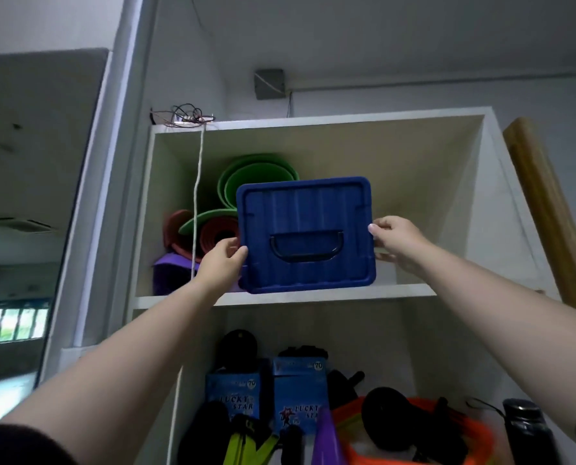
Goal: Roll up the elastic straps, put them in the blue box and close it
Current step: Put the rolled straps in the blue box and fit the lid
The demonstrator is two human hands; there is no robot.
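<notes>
The blue box (305, 234) is tipped so its ribbed lid with a dark handle faces me, at the front of the top shelf (280, 295) of a white cabinet. My left hand (221, 263) grips its left edge. My right hand (395, 239) grips its right edge. Both arms reach upward. No elastic straps can be made out.
Rolled green, red and purple mats (233, 209) lie at the shelf's left behind the box. A white cord (197, 196) hangs down in front of them. On the lower shelf are blue cartons (298, 394), an orange basket (414, 434) and a black bottle (528, 431). A wooden post (548, 209) leans at the right.
</notes>
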